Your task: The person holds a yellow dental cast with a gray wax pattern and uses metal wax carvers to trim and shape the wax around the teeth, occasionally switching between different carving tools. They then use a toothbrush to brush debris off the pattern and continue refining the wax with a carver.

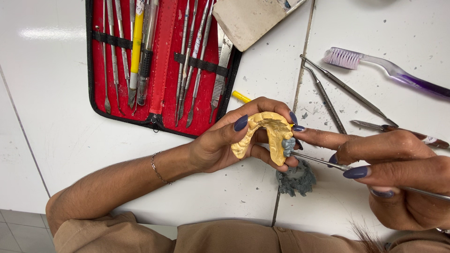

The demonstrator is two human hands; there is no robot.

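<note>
One yellow dental cast (267, 136), two hands (220, 145), one metal carver (323, 161)

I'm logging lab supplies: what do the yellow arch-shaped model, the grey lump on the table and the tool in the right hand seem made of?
Yellow arch model: likely dental plaster, matte and chalky. Grey lump: probably soft wax or putty, dull with ragged shavings. Tool in the right hand: shiny metal shaft.

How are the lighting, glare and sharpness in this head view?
Head view: even bright light; a glare streak on the white table at upper left. The yellow dental cast in the left hand is sharp; the right hand, holding a metal tool, is cut off at the frame edge.
</note>
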